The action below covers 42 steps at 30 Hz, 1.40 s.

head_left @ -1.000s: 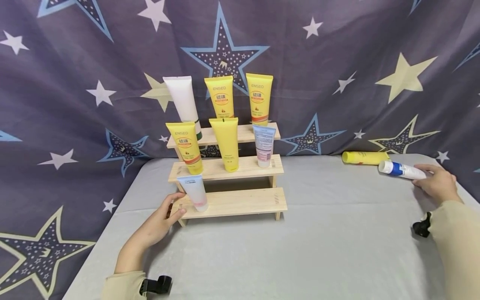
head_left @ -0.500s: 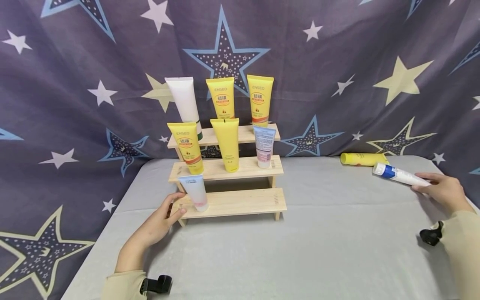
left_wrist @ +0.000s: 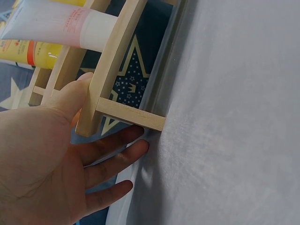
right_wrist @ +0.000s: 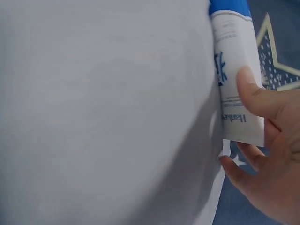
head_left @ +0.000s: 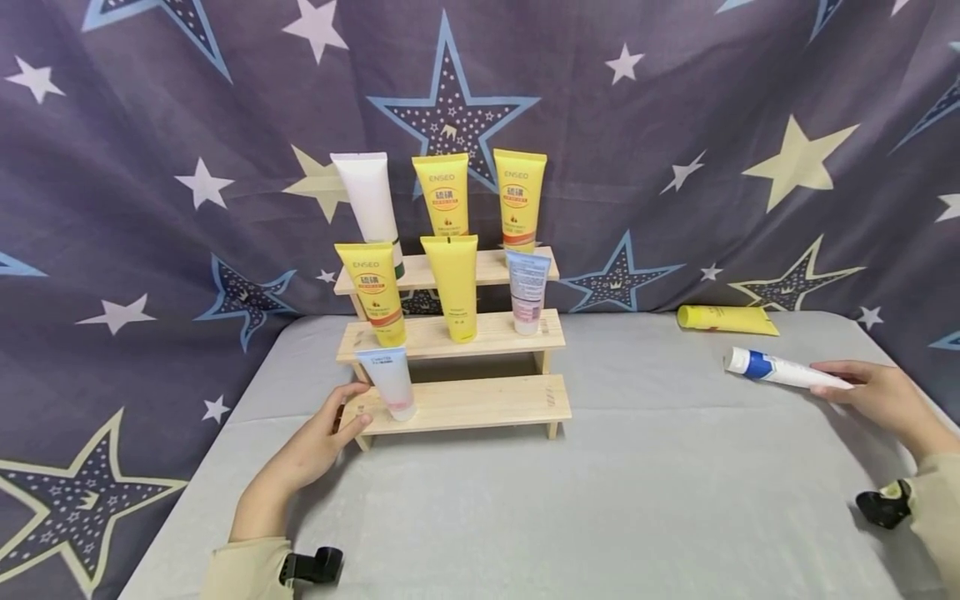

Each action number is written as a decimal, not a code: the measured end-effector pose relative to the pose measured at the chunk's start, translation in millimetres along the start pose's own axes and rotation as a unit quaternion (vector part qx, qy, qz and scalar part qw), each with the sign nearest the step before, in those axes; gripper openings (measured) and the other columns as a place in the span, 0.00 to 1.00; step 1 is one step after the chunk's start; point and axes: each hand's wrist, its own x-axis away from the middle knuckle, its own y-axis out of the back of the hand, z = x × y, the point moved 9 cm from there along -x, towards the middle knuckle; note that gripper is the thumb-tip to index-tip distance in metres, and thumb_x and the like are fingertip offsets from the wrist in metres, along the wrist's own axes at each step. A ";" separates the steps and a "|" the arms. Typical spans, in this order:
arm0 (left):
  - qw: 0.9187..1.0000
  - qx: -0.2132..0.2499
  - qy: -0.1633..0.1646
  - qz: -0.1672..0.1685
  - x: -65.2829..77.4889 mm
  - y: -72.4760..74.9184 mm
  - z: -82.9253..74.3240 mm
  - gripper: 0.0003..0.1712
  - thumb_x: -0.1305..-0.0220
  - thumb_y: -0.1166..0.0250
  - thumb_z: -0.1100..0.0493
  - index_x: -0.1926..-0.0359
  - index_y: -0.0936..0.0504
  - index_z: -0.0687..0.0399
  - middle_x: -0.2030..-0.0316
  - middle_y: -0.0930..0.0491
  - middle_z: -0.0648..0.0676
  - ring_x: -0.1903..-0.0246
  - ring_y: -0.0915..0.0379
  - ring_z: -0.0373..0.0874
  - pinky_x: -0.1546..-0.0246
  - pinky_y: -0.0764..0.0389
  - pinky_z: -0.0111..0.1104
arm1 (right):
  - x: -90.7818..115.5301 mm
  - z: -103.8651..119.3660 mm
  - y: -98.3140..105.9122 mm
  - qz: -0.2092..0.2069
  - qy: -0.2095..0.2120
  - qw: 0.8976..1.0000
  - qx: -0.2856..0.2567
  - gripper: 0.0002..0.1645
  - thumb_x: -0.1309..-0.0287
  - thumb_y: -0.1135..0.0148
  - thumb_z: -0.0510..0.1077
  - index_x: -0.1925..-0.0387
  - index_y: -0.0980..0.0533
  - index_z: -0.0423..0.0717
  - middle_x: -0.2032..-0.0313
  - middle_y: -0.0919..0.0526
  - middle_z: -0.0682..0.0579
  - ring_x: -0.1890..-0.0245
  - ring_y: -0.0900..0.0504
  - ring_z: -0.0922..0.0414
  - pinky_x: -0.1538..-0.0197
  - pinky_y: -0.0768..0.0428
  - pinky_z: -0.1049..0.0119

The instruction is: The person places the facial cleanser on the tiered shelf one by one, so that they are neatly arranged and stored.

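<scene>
My left hand (head_left: pixel 325 437) holds the left end of the lowest step of a three-tier wooden stand (head_left: pixel 487 404), thumb at the front edge; in the left wrist view its other fingers (left_wrist: pixel 115 161) spread beside the leg. On that step stands a small pale blue and pink tube (head_left: pixel 388 385). At the far right my right hand (head_left: pixel 888 400) pinches the flat end of a white tube with a blue band (head_left: pixel 787 372), its cap pointing left. The right wrist view has the thumb across the white tube (right_wrist: pixel 236 61), just over the cloth.
Yellow tubes (head_left: pixel 453 287) and a blue-pink tube (head_left: pixel 528 292) stand on the middle step. The top step bears a white tube (head_left: pixel 367 200) and two yellow ones (head_left: pixel 519 196). Another yellow tube (head_left: pixel 727 319) lies at the back right. A starry curtain (head_left: pixel 600 125) hangs behind.
My right hand has drawn the white tube toward me and a little left, away from the lying yellow tube. My left hand stays at the stand.
</scene>
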 end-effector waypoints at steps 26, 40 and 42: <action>1.000 0.001 0.005 -0.002 0.4 1.1 2.0 0.29 0.23 0.50 0.44 0.29 0.44 0.49 0.28 0.49 0.72 0.30 0.54 0.73 0.34 0.48 0.63 | 35.4 35.2 6.0 -0.100 -0.172 0.969 -0.143 0.16 0.42 0.32 0.63 0.83 0.26 0.80 0.83 0.25 0.76 0.76 0.36 0.66 0.74 0.36 0.66; 1.000 0.000 0.003 -0.002 0.3 1.1 1.2 0.29 0.23 0.50 0.44 0.29 0.44 0.49 0.28 0.49 0.73 0.30 0.54 0.73 0.34 0.47 0.63 | 36.3 95.9 -10.6 -0.080 -0.134 0.974 -0.161 0.25 0.42 0.31 0.60 0.53 0.19 0.47 0.75 0.27 0.84 0.67 0.32 0.71 0.67 0.34 0.74; 1.000 0.000 0.001 -0.002 0.3 0.8 1.0 0.30 0.23 0.50 0.43 0.29 0.44 0.50 0.28 0.49 0.73 0.31 0.54 0.74 0.34 0.47 0.64 | 37.1 105.0 -12.6 -0.079 -0.125 0.975 -0.165 0.21 0.43 0.30 0.60 0.55 0.18 0.51 0.74 0.26 0.84 0.66 0.31 0.72 0.66 0.34 0.75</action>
